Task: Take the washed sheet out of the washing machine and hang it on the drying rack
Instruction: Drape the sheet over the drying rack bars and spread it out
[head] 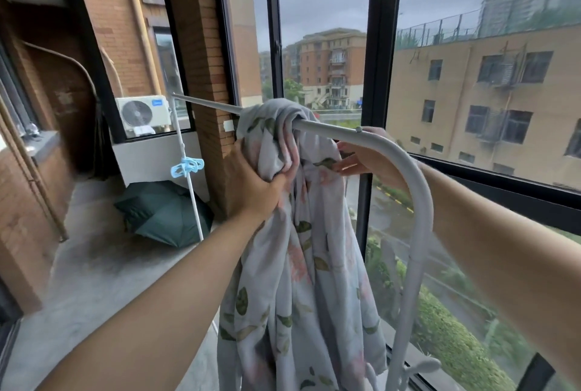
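The sheet [301, 265], pale grey with leaves and pink flowers, is draped in a bunch over the top bar of the rack [421, 189] and hangs down in long folds in front of the window [471, 92]. The left hand [251, 183] grips a twisted wad of the sheet just below the bar, fingers curled tight round the cloth. The right hand [358, 159] reaches in from behind the rack's curved corner, which crosses in front of it; its fingers are stretched out with the tips touching the sheet's right side. On the rack's far upright sits a blue clip [187, 167]. Beyond it an open green umbrella [163, 213] lies on the floor [94, 280] below an air-conditioner unit [143, 114].
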